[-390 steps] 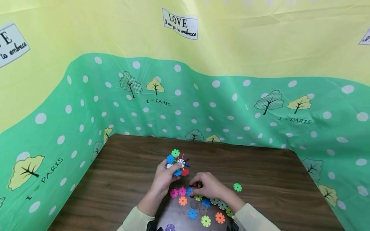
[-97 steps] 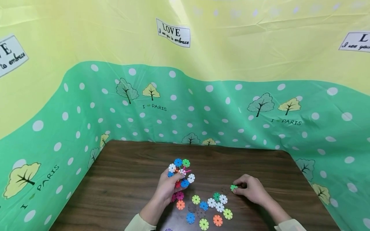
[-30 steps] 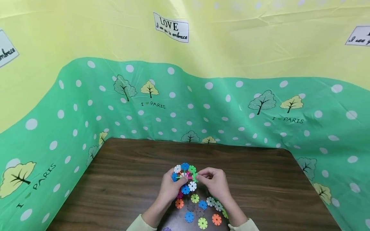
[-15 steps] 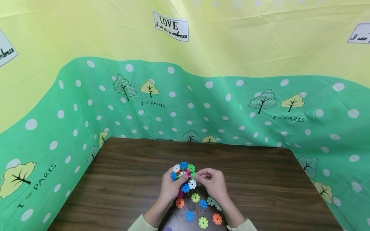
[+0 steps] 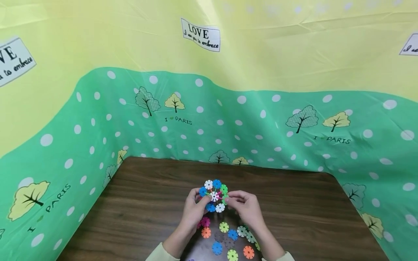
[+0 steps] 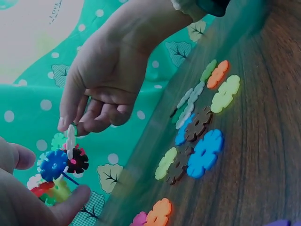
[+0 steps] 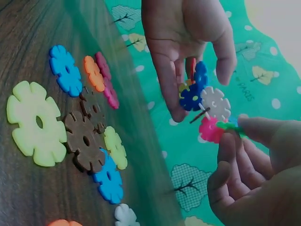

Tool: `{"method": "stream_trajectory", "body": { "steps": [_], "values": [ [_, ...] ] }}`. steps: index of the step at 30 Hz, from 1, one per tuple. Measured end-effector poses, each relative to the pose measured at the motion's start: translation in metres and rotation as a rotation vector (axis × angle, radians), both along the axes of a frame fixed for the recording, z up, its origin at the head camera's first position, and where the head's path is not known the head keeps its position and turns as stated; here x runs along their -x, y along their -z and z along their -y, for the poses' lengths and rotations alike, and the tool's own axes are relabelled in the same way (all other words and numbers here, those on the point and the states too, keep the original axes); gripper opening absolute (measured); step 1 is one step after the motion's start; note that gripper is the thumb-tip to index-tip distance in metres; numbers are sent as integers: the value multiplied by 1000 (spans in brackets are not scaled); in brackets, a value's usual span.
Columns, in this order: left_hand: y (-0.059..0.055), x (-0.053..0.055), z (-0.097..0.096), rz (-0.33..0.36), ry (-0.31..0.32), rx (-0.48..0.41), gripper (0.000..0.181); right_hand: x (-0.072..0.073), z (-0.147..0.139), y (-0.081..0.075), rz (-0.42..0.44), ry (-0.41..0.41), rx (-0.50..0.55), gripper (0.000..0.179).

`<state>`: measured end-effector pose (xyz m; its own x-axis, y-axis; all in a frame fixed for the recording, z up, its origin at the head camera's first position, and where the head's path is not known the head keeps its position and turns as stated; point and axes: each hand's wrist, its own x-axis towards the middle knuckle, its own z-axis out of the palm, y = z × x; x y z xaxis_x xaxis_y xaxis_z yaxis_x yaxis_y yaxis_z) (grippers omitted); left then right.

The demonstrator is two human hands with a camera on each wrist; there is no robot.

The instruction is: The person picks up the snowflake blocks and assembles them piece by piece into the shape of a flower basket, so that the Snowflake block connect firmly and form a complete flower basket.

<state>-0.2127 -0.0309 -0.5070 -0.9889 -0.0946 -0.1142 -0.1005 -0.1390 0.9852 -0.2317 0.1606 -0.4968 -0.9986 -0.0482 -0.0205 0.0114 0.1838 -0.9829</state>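
Over the middle of the table, my left hand [image 5: 192, 212] grips a round cluster of interlocked plastic snowflake discs [image 5: 214, 196], its thumb lying across the front. White, blue and green discs ring a white middle one; pink, red and dark pieces also show in the wrist views. My right hand [image 5: 246, 208] pinches a green snowflake disc [image 7: 230, 126] between thumb and forefinger at the cluster's right side. The green disc meets a pink disc [image 7: 210, 130] edge-on; how deep the slots sit is hidden by my fingers.
Loose snowflake discs lie on the brown wood table [image 5: 147, 195] below my hands: orange [image 5: 248, 252], blue [image 5: 217, 248], yellow-green [image 5: 232, 255], brown [image 7: 84, 141], pink [image 5: 205, 222] and whitish [image 5: 242, 231]. A green and yellow printed cloth [image 5: 196, 134] hangs around the table.
Earlier, my right hand picked up the green disc from the table's right and brought it to the cluster. Since half a second ago, the cluster has turned slightly, showing its white middle disc more.
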Motion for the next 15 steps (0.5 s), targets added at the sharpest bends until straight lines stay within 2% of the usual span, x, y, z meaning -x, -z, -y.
{"method": "stream_trajectory", "body": {
  "steps": [5, 10, 15],
  "values": [
    [-1, 0, 1, 23, 23, -27, 53, -3, 2, -6, -88, -36, 15, 18],
    [-2, 2, 2, 99, 29, -97, 63, -7, 2, -8, -147, -67, -72, 13],
    [-1, 1, 5, 139, 58, -147, 72, -9, 0, -8, -149, -44, -102, 12]
  ]
}}
